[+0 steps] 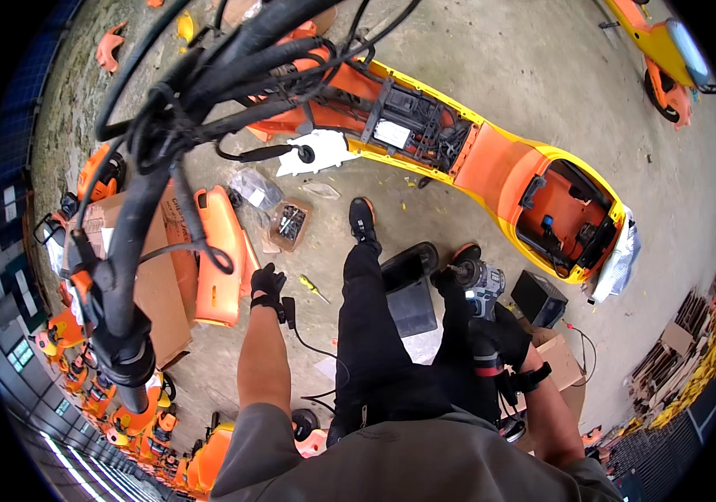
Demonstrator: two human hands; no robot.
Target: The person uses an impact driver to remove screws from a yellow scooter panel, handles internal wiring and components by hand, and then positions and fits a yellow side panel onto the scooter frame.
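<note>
In my right hand [502, 336], gloved in black, is a grey cordless drill [483, 286], held by its grip with the chuck pointing away from me. My left hand [268, 283], also in a black glove, hangs low on the left with its fingers loosely apart and nothing visible in them. It is nearest to a long orange plastic panel [217, 259] and a yellow-handled screwdriver [313, 288] on the floor. Ahead of me stands a yellow-and-orange electric scooter body [500, 163], its battery and wiring bay [412, 117] uncovered.
Black handlebars with dangling cables [136, 234] cross the left side. A box of screws [291, 222], a clear plastic bag [257, 189] and cardboard [161, 293] lie left. Between and beside my feet are a black bin [410, 297] and a black box [539, 298].
</note>
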